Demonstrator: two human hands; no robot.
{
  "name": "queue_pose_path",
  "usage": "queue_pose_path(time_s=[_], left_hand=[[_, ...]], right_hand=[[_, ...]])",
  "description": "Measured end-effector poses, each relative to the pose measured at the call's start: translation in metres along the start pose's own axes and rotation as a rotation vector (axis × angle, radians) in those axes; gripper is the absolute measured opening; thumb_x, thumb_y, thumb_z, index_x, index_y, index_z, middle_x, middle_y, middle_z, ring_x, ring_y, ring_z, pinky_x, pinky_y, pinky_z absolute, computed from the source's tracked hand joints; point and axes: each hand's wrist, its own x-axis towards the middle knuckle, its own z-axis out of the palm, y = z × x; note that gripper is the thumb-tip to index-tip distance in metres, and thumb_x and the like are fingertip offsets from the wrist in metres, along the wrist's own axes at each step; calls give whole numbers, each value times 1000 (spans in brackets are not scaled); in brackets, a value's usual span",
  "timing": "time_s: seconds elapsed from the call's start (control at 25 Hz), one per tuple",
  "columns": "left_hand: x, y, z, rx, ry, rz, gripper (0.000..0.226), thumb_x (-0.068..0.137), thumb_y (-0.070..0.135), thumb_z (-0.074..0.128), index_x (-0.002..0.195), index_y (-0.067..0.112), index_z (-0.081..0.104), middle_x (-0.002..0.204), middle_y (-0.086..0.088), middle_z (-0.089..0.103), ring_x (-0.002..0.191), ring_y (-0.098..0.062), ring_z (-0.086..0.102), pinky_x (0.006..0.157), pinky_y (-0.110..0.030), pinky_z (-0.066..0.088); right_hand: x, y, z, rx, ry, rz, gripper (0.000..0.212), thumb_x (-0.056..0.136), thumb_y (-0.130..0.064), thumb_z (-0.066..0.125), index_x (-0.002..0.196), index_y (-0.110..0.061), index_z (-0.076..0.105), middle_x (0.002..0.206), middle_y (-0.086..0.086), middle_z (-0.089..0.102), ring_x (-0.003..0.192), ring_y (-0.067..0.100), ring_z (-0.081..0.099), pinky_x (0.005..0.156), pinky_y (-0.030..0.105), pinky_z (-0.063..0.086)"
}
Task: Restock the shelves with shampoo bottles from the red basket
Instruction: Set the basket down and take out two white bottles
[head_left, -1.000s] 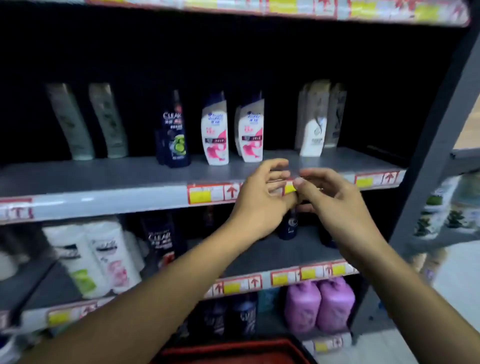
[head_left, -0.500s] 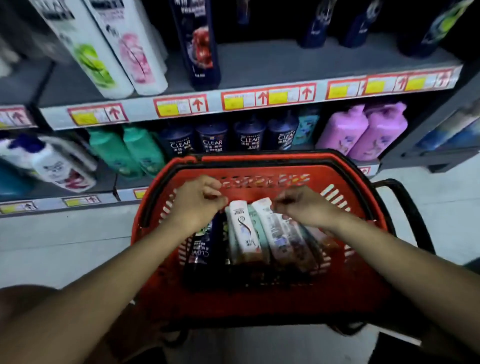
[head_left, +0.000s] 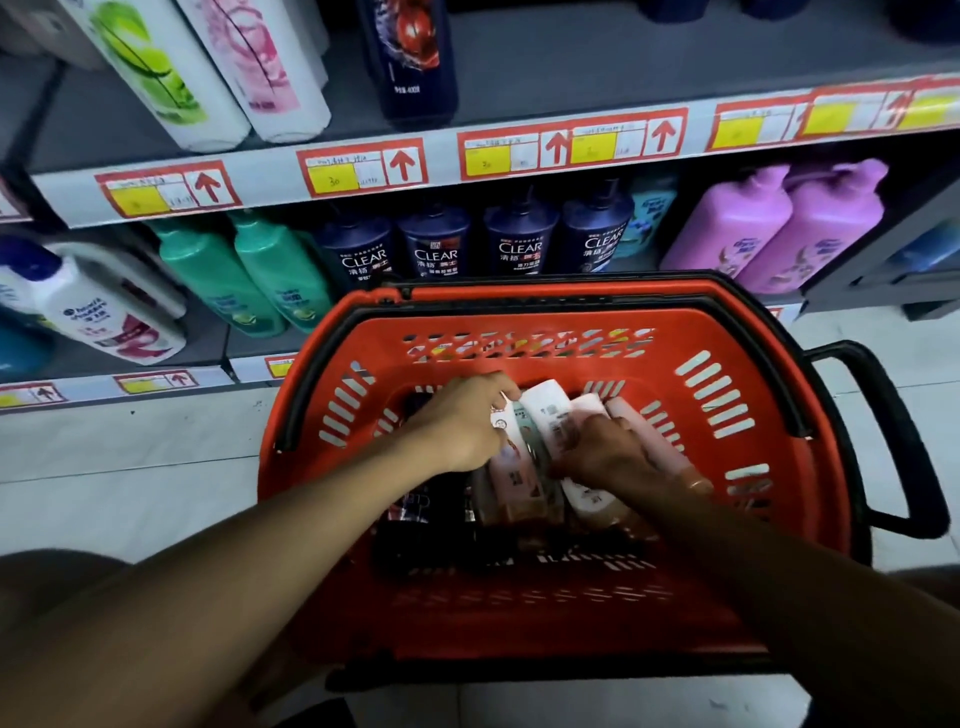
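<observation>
The red basket (head_left: 524, 358) with black handles stands on the floor in front of the shelves. Several shampoo bottles lie side by side in its bottom. My left hand (head_left: 457, 431) reaches in, its fingers curled over the top of a white and pink bottle (head_left: 511, 467). Just to the right, my right hand (head_left: 608, 457) grips a white bottle (head_left: 550, 410) around its middle. A dark bottle (head_left: 436, 525) lies at the left of the row and a pale pink one (head_left: 652, 439) at the right. My arms hide the near ends of the bottles.
The shelf edge (head_left: 270, 182) carries red and yellow price tags. Below it stand green bottles (head_left: 260, 270), dark blue Clear bottles (head_left: 436, 249) and purple bottles (head_left: 779, 223). White bottles (head_left: 182, 78) stand on the shelf above. A pale tiled floor (head_left: 130, 457) lies to the left.
A second ago both hands were up at a shelf's price tag. The view then dropped to the basket, and both hands have since sunk among the bottles and closed on two of them.
</observation>
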Motion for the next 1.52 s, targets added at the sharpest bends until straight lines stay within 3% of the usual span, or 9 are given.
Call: queue_pose_path(time_s=[0.28,0.4,0.48,0.6,0.8,0.92,1.16,1.36,1.52], left_hand=[[-3,8,0,302,-60,239,91,84,30,76,157,28,21,159,2,36,144,-21,35,118,-35,32],[-10,6,-1,108,-69,160,90,83,26,78,152,27,20,143,-2,55,129,-22,54,106,-39,46],[-13,0,-13,20,66,103,77,83,21,78,145,27,33,137,1,59,124,-21,58,104,-36,47],[-25,-20,-30,-183,153,-45,55,85,14,75,135,21,53,123,1,68,107,-19,66,91,-31,53],[-47,-46,-20,-649,102,-148,44,81,0,74,120,18,63,113,-2,75,103,-21,72,97,-48,55],[-48,-53,-22,-798,81,-132,47,82,-5,72,123,15,61,115,-5,75,108,-24,71,100,-49,53],[-49,-54,-22,-833,127,-93,59,66,11,77,122,21,63,115,-2,76,108,-23,71,102,-50,51],[-51,-42,-26,-716,249,-23,48,75,10,79,117,26,62,111,4,76,100,-16,73,95,-49,56],[-59,-24,-33,-700,306,61,45,84,13,77,123,28,58,118,10,73,104,-10,70,97,-43,55]], right_hand=[[-39,-25,-70,-272,-92,-550,58,79,-17,78,133,-26,59,125,5,71,115,28,66,84,28,44],[-60,-58,-85,-719,205,-899,51,81,-27,77,129,-24,62,126,1,68,120,25,59,100,37,38],[-62,-55,-81,-616,482,-994,55,82,-32,79,131,-17,60,127,4,64,118,26,55,100,41,40],[-50,-38,-62,64,712,-683,49,96,-33,66,134,-5,51,129,13,57,120,28,53,104,40,46],[-49,-27,2,152,-275,-73,40,92,-56,64,100,-17,62,100,5,70,94,24,67,73,25,43],[-52,-29,13,298,-184,-35,39,88,-56,70,81,-19,58,89,3,69,98,28,69,74,26,42],[-68,-53,46,-52,-15,-89,63,85,-62,50,131,-19,52,136,15,54,132,38,44,109,40,37],[-89,-43,7,120,180,-145,42,75,-46,77,105,-17,69,94,8,72,96,27,70,69,25,42],[-98,-51,-41,296,502,-342,36,77,-53,73,65,-23,57,52,-10,54,50,7,53,50,27,38]])
